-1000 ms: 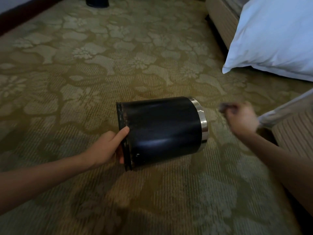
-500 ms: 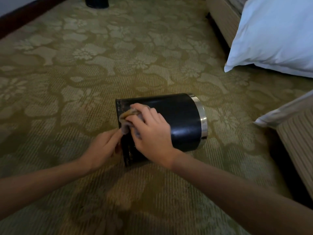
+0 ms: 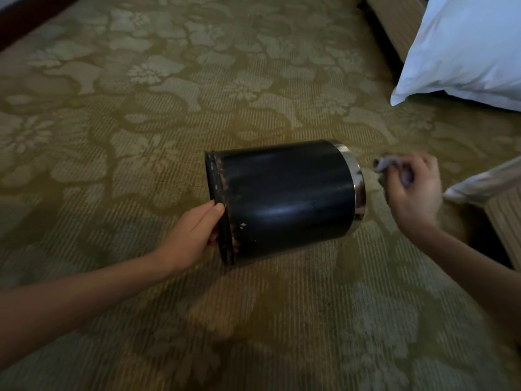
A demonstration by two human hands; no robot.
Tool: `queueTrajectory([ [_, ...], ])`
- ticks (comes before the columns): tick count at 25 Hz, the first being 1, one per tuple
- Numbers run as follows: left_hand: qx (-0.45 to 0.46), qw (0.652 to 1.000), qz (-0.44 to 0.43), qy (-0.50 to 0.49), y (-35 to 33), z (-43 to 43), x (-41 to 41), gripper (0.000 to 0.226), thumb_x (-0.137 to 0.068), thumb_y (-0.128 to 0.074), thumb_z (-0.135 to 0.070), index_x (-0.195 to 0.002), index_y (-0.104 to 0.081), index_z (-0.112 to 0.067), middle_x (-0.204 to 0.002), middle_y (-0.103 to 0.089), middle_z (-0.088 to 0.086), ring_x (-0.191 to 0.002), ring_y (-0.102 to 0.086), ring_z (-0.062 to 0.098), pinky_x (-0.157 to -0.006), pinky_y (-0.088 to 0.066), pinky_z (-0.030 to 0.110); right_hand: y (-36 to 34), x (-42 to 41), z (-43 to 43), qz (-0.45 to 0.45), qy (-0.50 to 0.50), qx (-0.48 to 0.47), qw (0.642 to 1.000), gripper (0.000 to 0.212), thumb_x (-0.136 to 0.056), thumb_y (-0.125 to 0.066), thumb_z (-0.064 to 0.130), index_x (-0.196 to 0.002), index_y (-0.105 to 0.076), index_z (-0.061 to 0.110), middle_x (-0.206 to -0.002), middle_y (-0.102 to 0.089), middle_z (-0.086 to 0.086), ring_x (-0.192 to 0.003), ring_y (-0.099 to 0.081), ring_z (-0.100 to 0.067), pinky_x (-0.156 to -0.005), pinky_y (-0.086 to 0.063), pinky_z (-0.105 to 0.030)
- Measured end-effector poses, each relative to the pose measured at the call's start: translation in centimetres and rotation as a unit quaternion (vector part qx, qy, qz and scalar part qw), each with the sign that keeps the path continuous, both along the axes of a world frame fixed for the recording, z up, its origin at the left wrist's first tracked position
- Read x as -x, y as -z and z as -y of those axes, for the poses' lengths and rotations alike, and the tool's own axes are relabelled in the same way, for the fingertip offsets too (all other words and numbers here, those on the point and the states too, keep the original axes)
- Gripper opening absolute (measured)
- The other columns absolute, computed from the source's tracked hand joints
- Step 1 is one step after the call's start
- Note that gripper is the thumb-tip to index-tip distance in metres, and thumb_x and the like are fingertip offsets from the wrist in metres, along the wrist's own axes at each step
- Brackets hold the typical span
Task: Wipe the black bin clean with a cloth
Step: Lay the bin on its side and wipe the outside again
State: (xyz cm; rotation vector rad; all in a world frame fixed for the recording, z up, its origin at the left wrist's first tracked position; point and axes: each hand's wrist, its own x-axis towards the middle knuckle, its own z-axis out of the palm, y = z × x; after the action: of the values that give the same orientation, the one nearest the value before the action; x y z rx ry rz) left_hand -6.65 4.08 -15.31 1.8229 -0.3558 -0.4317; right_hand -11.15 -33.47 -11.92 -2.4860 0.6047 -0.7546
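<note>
Lying sideways on carpet point(image 3: 141, 108), black bin point(image 3: 284, 198), left hand point(image 3: 194, 235) gripping flanged edge, right hand point(image 3: 414, 190) clutching cloth point(image 3: 384, 164) beside metal band point(image 3: 358, 190)

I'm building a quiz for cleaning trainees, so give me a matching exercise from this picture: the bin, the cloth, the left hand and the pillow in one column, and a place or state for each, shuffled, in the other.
Column one
1. black bin
2. cloth
3. left hand
4. pillow

Column two
A. bunched in the right hand
B. white, at the upper right of the view
C. lying on its side on the carpet
D. gripping the grimy end edge of the bin

Pairs: 1-C, 2-A, 3-D, 4-B
</note>
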Motion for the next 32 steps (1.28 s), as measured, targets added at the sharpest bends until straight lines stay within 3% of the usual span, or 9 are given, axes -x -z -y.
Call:
queueTrajectory([
  [4,-0.001,1.0,0.008,0.008,-0.3,-0.1,0.2,0.04,-0.103,-0.036,-0.029,-0.071,-0.052,-0.012,-0.06,-0.051,0.005,-0.052,-0.049,0.012,-0.051,-0.041,0.026,-2.6,-1.5,-10.7,0.121,-0.294,0.091,0.944,0.02,-0.094,-0.058,0.021,-0.109,-0.068,0.013,-0.129,-0.058,-0.007,-0.119,-0.056,-0.021,-0.096,-0.048,-0.041],
  [8,0.018,0.999,0.027,0.004,-0.4,0.2,0.2,0.035,-0.105,-0.035,-0.023,-0.077,-0.054,-0.011,-0.06,-0.05,0.009,-0.05,-0.047,0.013,-0.049,-0.037,0.029,-0.4,-1.9,-19.0,0.025,-0.419,0.246,0.874,0.029,-0.09,-0.059,0.02,-0.116,-0.068,0.012,-0.139,-0.057,-0.011,-0.108,-0.055,-0.025,-0.084,-0.048,-0.038],
  [11,0.015,1.0,0.022,0.006,-0.5,0.1,-0.1,0.039,-0.104,-0.034,-0.022,-0.072,-0.052,-0.01,-0.061,-0.05,0.008,-0.054,-0.048,0.016,-0.052,-0.039,0.03,0.1,-2.0,-13.6,0.035,-0.373,0.24,0.895,0.023,-0.09,-0.06,0.015,-0.111,-0.069,0.011,-0.136,-0.059,-0.011,-0.102,-0.059,-0.028,-0.082,-0.048,-0.038],
  [15,0.011,1.0,0.017,-0.012,-0.8,0.4,-1.1,0.049,-0.105,-0.033,-0.024,-0.075,-0.048,0.011,-0.063,-0.049,0.017,-0.056,-0.048,0.024,-0.055,-0.039,0.033,0.0,-0.7,-2.8,-0.036,-0.145,0.192,0.97,0.018,-0.095,-0.056,0.019,-0.109,-0.063,0.01,-0.13,-0.055,-0.01,-0.106,-0.056,-0.026,-0.078,-0.053,-0.045],
  [18,0.018,1.0,0.006,-0.016,-1.2,0.6,-2.0,0.046,-0.105,-0.032,-0.025,-0.075,-0.052,0.004,-0.064,-0.05,0.017,-0.054,-0.048,0.022,-0.049,-0.039,0.029,-0.2,0.1,-0.6,-0.057,-0.042,0.094,0.993,0.025,-0.095,-0.051,0.031,-0.111,-0.06,0.014,-0.128,-0.052,-0.005,-0.11,-0.054,-0.022,-0.083,-0.053,-0.047],
  [23,0.032,0.999,-0.007,-0.018,-1.3,0.6,-3.2,0.042,-0.105,-0.031,-0.025,-0.076,-0.056,-0.008,-0.067,-0.054,0.011,-0.057,-0.051,0.019,-0.048,-0.041,0.026,-0.7,-1.8,-11.0,0.042,-0.254,0.12,0.959,0.022,-0.093,-0.06,0.019,-0.112,-0.067,0.012,-0.13,-0.057,-0.007,-0.115,-0.056,-0.022,-0.091,-0.05,-0.035],
  [28,0.03,0.998,-0.047,-0.026,-2.3,0.8,-4.6,0.041,-0.105,-0.031,-0.025,-0.075,-0.056,-0.012,-0.064,-0.057,0.006,-0.053,-0.054,0.014,-0.045,-0.04,0.025,0.1,-3.8,-16.7,0.02,-0.369,0.198,0.908,0.023,-0.089,-0.064,0.018,-0.111,-0.066,0.009,-0.133,-0.057,-0.01,-0.106,-0.057,-0.025,-0.082,-0.051,-0.035],
  [30,0.011,0.998,-0.054,-0.022,-2.7,0.8,-5.4,0.041,-0.106,-0.029,-0.027,-0.078,-0.053,-0.008,-0.068,-0.051,0.011,-0.052,-0.05,0.014,-0.044,-0.039,0.026,-0.1,-4.3,-12.8,0.009,-0.34,0.208,0.917,0.022,-0.09,-0.064,0.015,-0.11,-0.066,0.007,-0.132,-0.057,-0.012,-0.106,-0.058,-0.028,-0.083,-0.049,-0.036],
  [32,0.006,0.997,-0.068,-0.028,-2.9,1.1,-6.3,0.041,-0.105,-0.027,-0.028,-0.086,-0.054,-0.003,-0.065,-0.049,0.011,-0.046,-0.049,0.01,-0.042,-0.037,0.024,-0.6,-4.5,-7.9,-0.032,-0.208,0.195,0.958,0.021,-0.092,-0.061,0.015,-0.112,-0.064,0.008,-0.131,-0.056,-0.01,-0.109,-0.056,-0.028,-0.08,-0.045,-0.033],
])
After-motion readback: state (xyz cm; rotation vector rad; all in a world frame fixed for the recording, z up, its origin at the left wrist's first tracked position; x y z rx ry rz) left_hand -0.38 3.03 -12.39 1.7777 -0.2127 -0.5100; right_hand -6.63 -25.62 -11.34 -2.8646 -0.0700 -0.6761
